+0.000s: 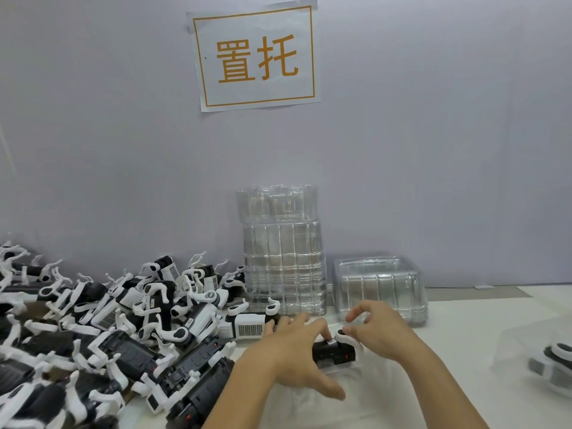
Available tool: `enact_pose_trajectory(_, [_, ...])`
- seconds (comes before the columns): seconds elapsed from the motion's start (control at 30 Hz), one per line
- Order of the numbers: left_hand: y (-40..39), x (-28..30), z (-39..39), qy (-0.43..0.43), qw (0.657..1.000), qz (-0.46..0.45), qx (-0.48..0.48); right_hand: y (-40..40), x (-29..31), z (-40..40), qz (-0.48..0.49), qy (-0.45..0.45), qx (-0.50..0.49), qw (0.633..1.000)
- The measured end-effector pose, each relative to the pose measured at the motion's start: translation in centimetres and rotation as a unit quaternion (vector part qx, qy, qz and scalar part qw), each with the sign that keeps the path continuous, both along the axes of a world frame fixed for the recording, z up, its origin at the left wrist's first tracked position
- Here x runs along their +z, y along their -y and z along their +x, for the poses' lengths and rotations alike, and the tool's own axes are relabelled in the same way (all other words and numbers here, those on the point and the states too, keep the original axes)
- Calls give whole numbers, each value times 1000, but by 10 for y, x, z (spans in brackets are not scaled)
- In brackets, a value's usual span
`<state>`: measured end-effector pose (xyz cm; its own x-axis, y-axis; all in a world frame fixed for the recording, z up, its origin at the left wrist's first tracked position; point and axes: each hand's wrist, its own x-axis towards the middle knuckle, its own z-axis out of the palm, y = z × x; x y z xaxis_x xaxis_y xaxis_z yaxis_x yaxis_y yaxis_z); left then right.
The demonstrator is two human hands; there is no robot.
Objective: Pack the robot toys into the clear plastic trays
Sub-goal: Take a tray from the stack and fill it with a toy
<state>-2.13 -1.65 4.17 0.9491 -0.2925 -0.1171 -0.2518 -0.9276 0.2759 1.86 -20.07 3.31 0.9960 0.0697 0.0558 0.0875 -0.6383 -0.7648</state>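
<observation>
Both hands over a black-and-white robot toy (332,354) in a clear tray (340,371) on the table (464,342). Left hand (291,354) fingers curled onto toy's top; right hand (382,332) pinches its white leg. Loose toy pile (108,329) left of the tray. Tall tray stack (283,252) behind it, short stack (380,286) behind-right, sign (255,55) on wall above.

A white paper sign (253,55) on the wall (433,119) reads "置托" in orange characters inside an orange frame. Small labels on the robot toys (108,329) are too blurred to read.
</observation>
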Motion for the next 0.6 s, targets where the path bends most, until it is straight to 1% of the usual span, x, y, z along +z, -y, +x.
enact_pose_trajectory(0.1, [2,1,-3,23,1000,-7,-1,2,-2,1,18,16,3,1000])
enact_pose_trajectory(0.17, [3,2,-4,51,999,-9,-12,3,-1,1,51,35,-8,998])
enact_pose_trajectory(0.27, [4,8,-4,137,990,12,-32,3,6,0,159,82,-35,983])
enact_pose_trajectory(0.33, [4,13,-2,214,976,27,-42,3,10,-1,226,140,-55,962])
enact_pose_trajectory(0.43, [5,16,0,324,943,62,-43,0,17,-3,297,217,-82,926])
enact_pose_trajectory(0.5, [7,17,1,376,923,71,-33,-4,20,-5,330,237,-90,909])
enact_pose_trajectory(0.6, [7,16,2,415,908,60,-19,-8,22,-6,366,241,-83,895])
